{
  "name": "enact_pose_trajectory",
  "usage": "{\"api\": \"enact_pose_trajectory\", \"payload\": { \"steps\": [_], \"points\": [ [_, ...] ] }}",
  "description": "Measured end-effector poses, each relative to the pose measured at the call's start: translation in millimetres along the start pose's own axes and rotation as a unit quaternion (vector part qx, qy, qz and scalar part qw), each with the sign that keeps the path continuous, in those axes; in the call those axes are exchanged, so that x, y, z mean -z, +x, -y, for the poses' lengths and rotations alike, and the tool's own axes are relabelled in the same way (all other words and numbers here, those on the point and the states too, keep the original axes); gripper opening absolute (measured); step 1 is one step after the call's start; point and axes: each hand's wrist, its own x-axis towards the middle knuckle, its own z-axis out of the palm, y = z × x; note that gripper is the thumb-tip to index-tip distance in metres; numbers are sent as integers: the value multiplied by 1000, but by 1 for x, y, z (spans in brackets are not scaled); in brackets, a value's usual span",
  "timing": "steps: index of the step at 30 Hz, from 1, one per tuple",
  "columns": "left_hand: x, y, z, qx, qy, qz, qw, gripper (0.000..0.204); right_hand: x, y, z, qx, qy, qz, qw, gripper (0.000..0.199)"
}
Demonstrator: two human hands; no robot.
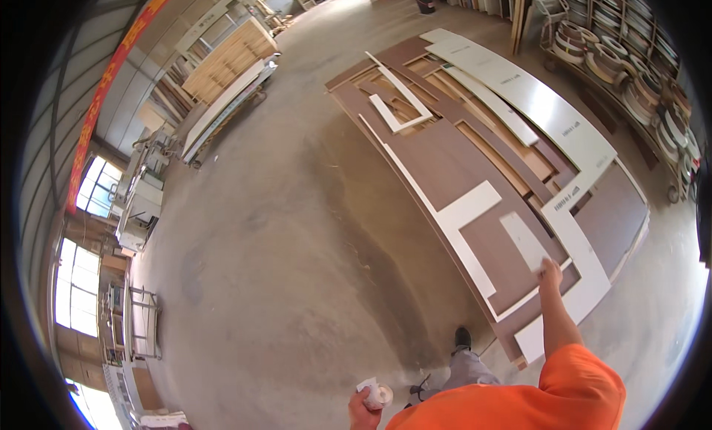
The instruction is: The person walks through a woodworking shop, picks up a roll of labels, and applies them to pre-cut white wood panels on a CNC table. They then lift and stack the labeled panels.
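My right hand (549, 274) reaches out over a stack of boards, closed at the near end of a small pale strip of board (522, 239). Beneath it lie brown panels (423, 157) with cut-outs and several white pieces, among them an L-shaped white piece (469, 204) just to the left. A long white panel (519, 81) runs along the stack's far right side. Low in the view, my left hand (362, 414) is wrapped round a small whitish roll (380, 396); its exact kind is too unclear to tell.
Concrete floor (252, 267) stretches left of the stack. At the right stands a rack with rolls of edge banding (623, 66). Far left are a trolley loaded with boards (226, 107), machines (144, 200) and a metal frame cart (144, 322). A dark bucket (425, 4) sits at the back.
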Motion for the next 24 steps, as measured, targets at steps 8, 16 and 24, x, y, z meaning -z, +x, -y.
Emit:
{"api": "enact_pose_trajectory", "payload": {
  "steps": [8,16,24],
  "points": [
    [-24,-9,-1,-36,48,-5,998,31,65,11,-55,-27,-111,25,993,22],
    [-6,-7,10,-34,66,-6,997,29,66,66,-141,-57,-177,-26,982,49],
    [4,-23,22,-44,68,-47,996,31,103,-40,-162,32,-509,-48,859,73]
  ]
}}
